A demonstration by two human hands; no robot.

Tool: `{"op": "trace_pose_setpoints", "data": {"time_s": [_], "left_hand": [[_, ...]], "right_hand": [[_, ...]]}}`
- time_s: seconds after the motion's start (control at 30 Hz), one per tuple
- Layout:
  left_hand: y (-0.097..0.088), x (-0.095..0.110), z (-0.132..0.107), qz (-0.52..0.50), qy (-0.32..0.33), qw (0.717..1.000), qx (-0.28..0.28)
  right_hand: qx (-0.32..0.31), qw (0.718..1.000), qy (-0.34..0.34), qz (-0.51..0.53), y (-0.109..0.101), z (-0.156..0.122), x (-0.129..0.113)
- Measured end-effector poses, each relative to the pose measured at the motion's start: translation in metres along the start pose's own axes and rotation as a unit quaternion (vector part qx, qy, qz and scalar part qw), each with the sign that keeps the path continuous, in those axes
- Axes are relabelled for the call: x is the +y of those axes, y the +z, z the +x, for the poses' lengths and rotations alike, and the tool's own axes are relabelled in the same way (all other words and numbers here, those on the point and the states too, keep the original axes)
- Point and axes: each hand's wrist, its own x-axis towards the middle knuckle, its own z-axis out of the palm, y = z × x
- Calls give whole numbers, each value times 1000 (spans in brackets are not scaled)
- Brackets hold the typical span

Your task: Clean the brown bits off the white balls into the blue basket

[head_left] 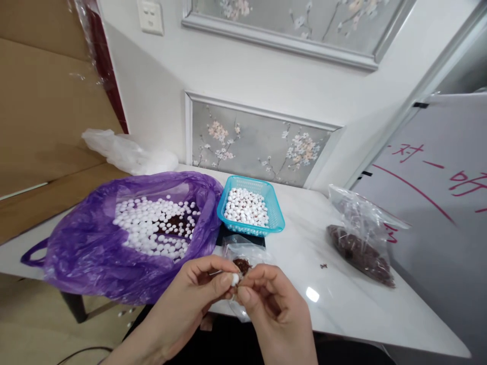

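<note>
White ball (235,279) pinched in your left hand (203,290).
Can't tell if your right hand (276,301) beside it grips anything; squeeze lightly, over the clear bag (249,249).

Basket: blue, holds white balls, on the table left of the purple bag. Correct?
Wrong side: the head view shows the basket to the right of the purple bag. The rest holds: it is blue, contains white balls and stands on the table.
</note>
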Motion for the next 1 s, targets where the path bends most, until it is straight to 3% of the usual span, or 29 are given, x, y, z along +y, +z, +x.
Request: {"op": "trace_pose_setpoints", "data": {"time_s": [0.27, 1.0], "left_hand": [[0, 2, 0, 49, 68, 996, -2], [1, 3, -2, 88, 115, 990, -2]], "right_hand": [[-6, 1000, -5, -13, 2, 1, 2], [-67, 997, 23, 5, -4, 15, 6]]}}
